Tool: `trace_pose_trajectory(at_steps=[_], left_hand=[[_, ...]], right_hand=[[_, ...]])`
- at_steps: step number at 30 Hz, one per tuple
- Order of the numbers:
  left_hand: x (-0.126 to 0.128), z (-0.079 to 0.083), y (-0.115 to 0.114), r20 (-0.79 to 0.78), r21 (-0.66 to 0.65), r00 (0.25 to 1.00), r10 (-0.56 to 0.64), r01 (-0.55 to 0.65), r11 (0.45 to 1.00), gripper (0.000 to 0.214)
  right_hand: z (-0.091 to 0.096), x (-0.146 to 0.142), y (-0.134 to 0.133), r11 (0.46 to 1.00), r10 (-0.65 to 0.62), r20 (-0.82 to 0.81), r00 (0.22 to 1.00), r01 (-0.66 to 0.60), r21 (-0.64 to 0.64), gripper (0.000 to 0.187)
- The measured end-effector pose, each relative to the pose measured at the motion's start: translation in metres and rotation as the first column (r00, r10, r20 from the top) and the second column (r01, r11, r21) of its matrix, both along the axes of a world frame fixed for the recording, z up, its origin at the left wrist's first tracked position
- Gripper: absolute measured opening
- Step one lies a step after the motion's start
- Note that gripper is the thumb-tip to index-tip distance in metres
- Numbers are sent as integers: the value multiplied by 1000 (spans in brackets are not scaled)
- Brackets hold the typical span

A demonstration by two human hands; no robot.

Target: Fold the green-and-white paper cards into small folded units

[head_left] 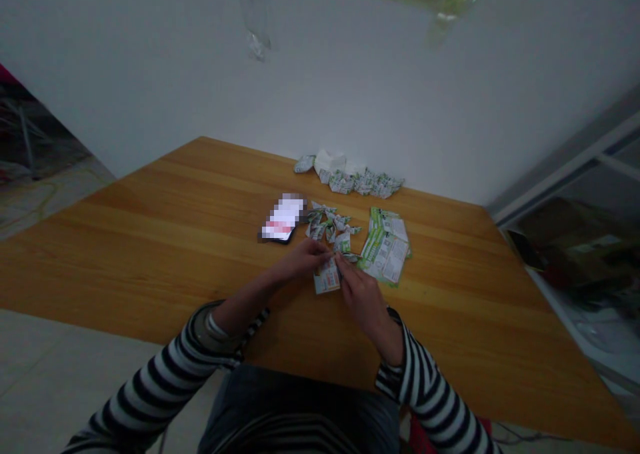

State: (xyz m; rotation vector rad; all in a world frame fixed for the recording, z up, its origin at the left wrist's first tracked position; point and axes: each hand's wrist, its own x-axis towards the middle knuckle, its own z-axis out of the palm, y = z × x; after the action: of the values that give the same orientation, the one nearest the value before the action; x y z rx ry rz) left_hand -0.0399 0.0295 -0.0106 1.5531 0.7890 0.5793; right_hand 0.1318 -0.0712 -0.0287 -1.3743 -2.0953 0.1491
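My left hand (pixel 305 259) and my right hand (pixel 363 295) meet over a small printed paper piece (pixel 327 279) near the table's middle, fingers pinched on its upper edge. The paper is white with green and red print and lies partly flat on the wood. Just beyond my fingers sits a cluster of folded green-and-white paper pieces (pixel 327 224). A stack of flat printed sheets (pixel 386 247) lies to the right of them. A phone (pixel 283 219) rests to the left of the cluster.
A row of more folded paper pieces (pixel 350 177) lies along the far edge of the wooden table (pixel 150 241), against the white wall. Clutter and a glass-fronted frame (pixel 590 241) stand at the right. Tiled floor shows at left.
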Motion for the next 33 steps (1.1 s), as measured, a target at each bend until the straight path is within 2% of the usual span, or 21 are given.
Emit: trace_pose_trajectory(at_steps=[5,9,13,16,18,21,24,29,31,33], left_hand=[[1,3,-1,16,40,998,61,-61,997,40],[2,7,-2,-13,54,996,87,-87,995,45],[3,8,-2,1,83,995,96,-96,992,43],[4,8,-3,4,112,998,62,-63,992,41],[6,8,-5,-12,143,999,31,-29,989,40],[7,9,-8,-27,179,1000,-4,8,984,42],[8,10,-10,-32,205,999,-12,18,979,44],[6,14,-10,-38,264,999,-30,39,964,43],[5,15,-10,-44,284,999,-32,43,958,42],[5,16,-11,-50,294,998,-29,43,955,40]], right_hand=[[5,0,2,993,99,-147,984,-108,-50,71],[6,1,2,982,141,-264,954,-168,-84,74],[16,6,4,964,98,-484,869,-203,-169,59],[25,15,8,955,-66,-666,743,-147,-258,36],[26,19,12,919,-154,-691,706,-154,-362,32],[20,22,16,835,-183,-676,714,-251,-490,40],[15,22,17,795,-198,-693,694,-300,-527,45],[19,24,11,716,-280,-751,598,-392,-578,45],[21,26,10,700,-275,-749,603,-408,-586,43],[19,27,11,709,-248,-725,643,-389,-588,42]])
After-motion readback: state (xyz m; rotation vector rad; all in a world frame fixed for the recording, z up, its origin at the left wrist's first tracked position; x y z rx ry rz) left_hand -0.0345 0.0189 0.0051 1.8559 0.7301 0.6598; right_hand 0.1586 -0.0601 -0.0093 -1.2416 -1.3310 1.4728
